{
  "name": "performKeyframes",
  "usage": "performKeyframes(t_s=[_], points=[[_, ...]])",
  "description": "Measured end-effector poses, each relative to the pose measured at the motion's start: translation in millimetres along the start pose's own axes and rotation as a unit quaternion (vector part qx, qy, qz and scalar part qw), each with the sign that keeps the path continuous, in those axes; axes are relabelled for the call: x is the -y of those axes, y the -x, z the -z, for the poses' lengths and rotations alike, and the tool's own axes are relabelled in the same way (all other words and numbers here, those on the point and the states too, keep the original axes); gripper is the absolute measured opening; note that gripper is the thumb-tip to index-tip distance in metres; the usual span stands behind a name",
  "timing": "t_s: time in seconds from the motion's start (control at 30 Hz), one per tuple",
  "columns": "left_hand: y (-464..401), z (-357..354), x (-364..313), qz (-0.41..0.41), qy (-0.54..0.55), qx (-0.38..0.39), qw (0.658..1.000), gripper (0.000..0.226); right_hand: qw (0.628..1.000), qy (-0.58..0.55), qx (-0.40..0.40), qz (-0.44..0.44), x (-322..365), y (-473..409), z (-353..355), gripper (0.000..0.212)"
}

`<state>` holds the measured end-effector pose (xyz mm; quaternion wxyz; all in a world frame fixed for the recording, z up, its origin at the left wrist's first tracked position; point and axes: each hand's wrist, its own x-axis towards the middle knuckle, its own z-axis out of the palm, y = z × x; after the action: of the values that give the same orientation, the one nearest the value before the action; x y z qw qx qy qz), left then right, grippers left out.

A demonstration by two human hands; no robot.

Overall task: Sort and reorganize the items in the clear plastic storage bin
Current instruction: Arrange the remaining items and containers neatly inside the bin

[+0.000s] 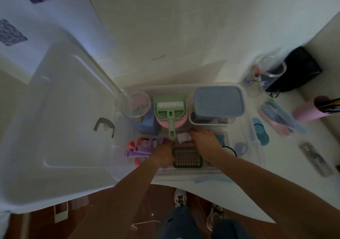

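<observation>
The clear plastic storage bin (121, 128) stands on a white table, its lid (60, 120) raised to the left. Inside sit a clear cup of coloured bits (135, 103), a green dustpan with brush (170, 108) over a pink bowl (176, 123), a blue-lidded container (219, 101) and purple and pink pieces (139, 147). Both hands reach into the bin's front. My left hand (164, 155) grips the left side of a dark green grid tray (186, 157). My right hand (204, 140) rests fingers-down beside the tray's far right corner, next to a white piece (182, 137); its fingertips are hidden.
Right of the bin lie a blue oval case (260, 131), pink and blue flat cases (277, 118), a pink cup holding pencils (312, 108), a clear beaker (270, 71), a black box (301, 69) and a patterned strip (315, 158). The table edge runs near my legs.
</observation>
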<state>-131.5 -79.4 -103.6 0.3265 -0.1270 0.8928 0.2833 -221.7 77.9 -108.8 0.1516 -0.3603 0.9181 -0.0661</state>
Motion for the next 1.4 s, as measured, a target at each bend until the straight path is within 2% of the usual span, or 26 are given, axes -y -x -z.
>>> performKeyframes(t_s=[0.1, 0.23, 0.3, 0.37, 0.4, 0.43, 0.5, 0.6, 0.67, 0.77, 0.83, 0.9, 1.0, 1.07, 1.13, 1.27, 1.3, 1.33, 1.4], points=[[7.0, 2.4, -5.8, 0.017, -0.005, -0.008, 1.000, 0.032, 1.000, 0.001, 0.018, 0.007, 5.1, 1.4, 2.0, 0.036], [30.3, 12.1, -25.2, -0.003, -0.015, -0.028, 0.999, 0.032, 1.000, 0.004, 0.024, 0.004, 3.0, 14.4, 5.5, 0.046], [41.9, 12.7, -32.9, -0.003, 0.003, -0.033, 0.999, 0.032, 0.999, 0.005, 0.051, -0.012, -0.8, 24.7, 12.8, 0.038], [46.9, 7.8, -43.9, -0.004, 0.016, -0.051, 0.999, 0.044, 0.998, -0.018, 0.049, -0.030, -3.6, 39.9, 29.9, 0.025], [50.4, 5.5, -52.8, -0.007, 0.023, -0.056, 0.998, 0.051, 0.998, -0.049, 0.033, -0.035, -7.3, 51.3, 40.4, 0.022], [53.1, 1.2, -63.9, -0.019, 0.014, -0.073, 0.997, 0.049, 0.995, -0.090, 0.007, -0.040, -12.7, 65.3, 51.2, 0.022], [58.1, -6.0, -91.3, -0.053, 0.022, -0.098, 0.993, 0.033, 0.982, -0.164, -0.079, -0.045, -26.7, 97.1, 70.2, 0.021], [54.2, -11.8, -143.5, -0.120, 0.077, -0.153, 0.978, 0.030, 0.947, -0.202, -0.236, -0.079, -67.6, 140.7, 84.7, 0.015], [39.9, -20.4, -183.4, -0.141, 0.065, -0.207, 0.966, 0.031, 0.915, -0.226, -0.306, -0.133, -103.0, 161.9, 87.0, 0.014], [31.5, -41.0, -254.8, -0.219, 0.111, -0.297, 0.923, 0.034, 0.879, -0.272, -0.329, -0.212, -151.7, 184.4, 76.4, 0.017], [23.4, -65.5, -293.7, -0.248, 0.143, -0.279, 0.916, 0.038, 0.868, -0.301, -0.292, -0.264, -179.8, 193.2, 59.6, 0.020], [3.2, -98.8, -317.7, -0.198, 0.176, -0.215, 0.940, 0.040, 0.859, -0.334, -0.230, -0.313, -203.4, 194.6, 40.7, 0.023], [-39.1, -137.6, -326.9, -0.063, 0.223, -0.153, 0.961, 0.046, 0.852, -0.358, -0.163, -0.345, -233.8, 178.6, 13.9, 0.030], [-66.5, -153.3, -322.4, 0.024, 0.261, -0.145, 0.954, 0.050, 0.852, -0.366, -0.133, -0.351, -250.3, 157.1, 0.9, 0.039], [-89.7, -160.3, -321.1, 0.083, 0.310, -0.172, 0.931, 0.054, 0.857, -0.365, -0.105, -0.349, -263.9, 134.5, -10.4, 0.048], [-124.6, -167.9, -317.5, 0.137, 0.322, -0.205, 0.914, 0.055, 0.862, -0.370, -0.064, -0.341, -278.5, 102.9, -30.5, 0.056], [-128.7, -167.4, -316.7, 0.135, 0.355, -0.202, 0.903, 0.052, 0.859, -0.375, -0.067, -0.341, -280.6, 99.1, -34.1, 0.056], [-134.7, -172.1, -315.5, 0.138, 0.350, -0.204, 0.904, 0.048, 0.856, -0.381, -0.075, -0.341, -282.3, 96.9, -36.7, 0.055], [-135.7, -178.2, -315.2, 0.101, 0.275, -0.204, 0.934, 0.039, 0.852, -0.388, -0.081, -0.341, -286.1, 96.5, -37.6, 0.050]])
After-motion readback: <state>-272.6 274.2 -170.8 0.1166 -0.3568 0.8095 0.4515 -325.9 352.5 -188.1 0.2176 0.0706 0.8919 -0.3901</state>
